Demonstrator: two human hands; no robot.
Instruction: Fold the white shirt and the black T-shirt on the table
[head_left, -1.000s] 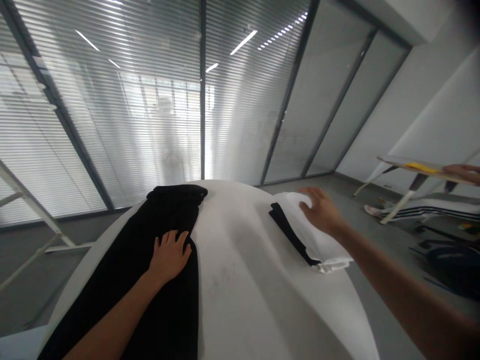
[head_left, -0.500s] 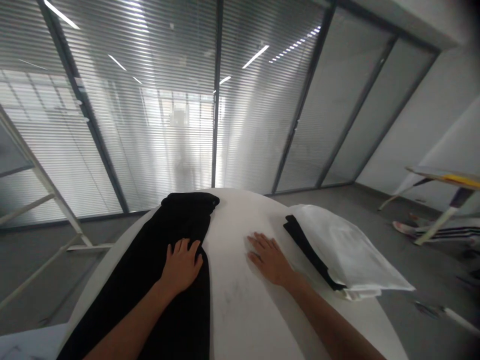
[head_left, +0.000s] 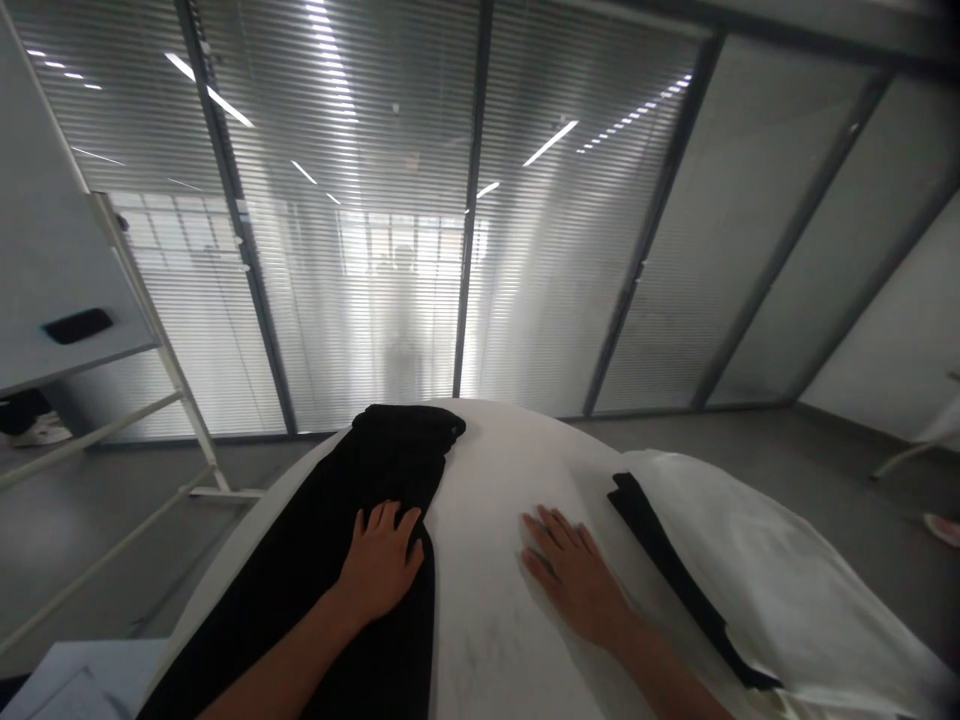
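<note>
A long black garment (head_left: 322,540), its kind unclear, lies stretched along the left side of the white table (head_left: 487,600), with a thicker folded bundle at its far end. My left hand (head_left: 381,562) rests flat on the garment near its right edge, fingers spread. Palm down on the bare tabletop, my right hand (head_left: 574,575) has its fingers apart and holds nothing. To its right lies a white cloth (head_left: 780,580), folded or stacked, over a folded black cloth (head_left: 675,580) whose edge sticks out on the left.
A whiteboard on a pale metal stand (head_left: 180,385) is at the left, bearing a black eraser-like block (head_left: 77,326). White papers (head_left: 90,685) show at lower left. Behind the table runs a glass partition with blinds (head_left: 360,300).
My view has turned left, so everything appears shifted right and slightly lower. More of the whiteboard shows, and the table at the right has mostly left the view. Both hands stay in place.
</note>
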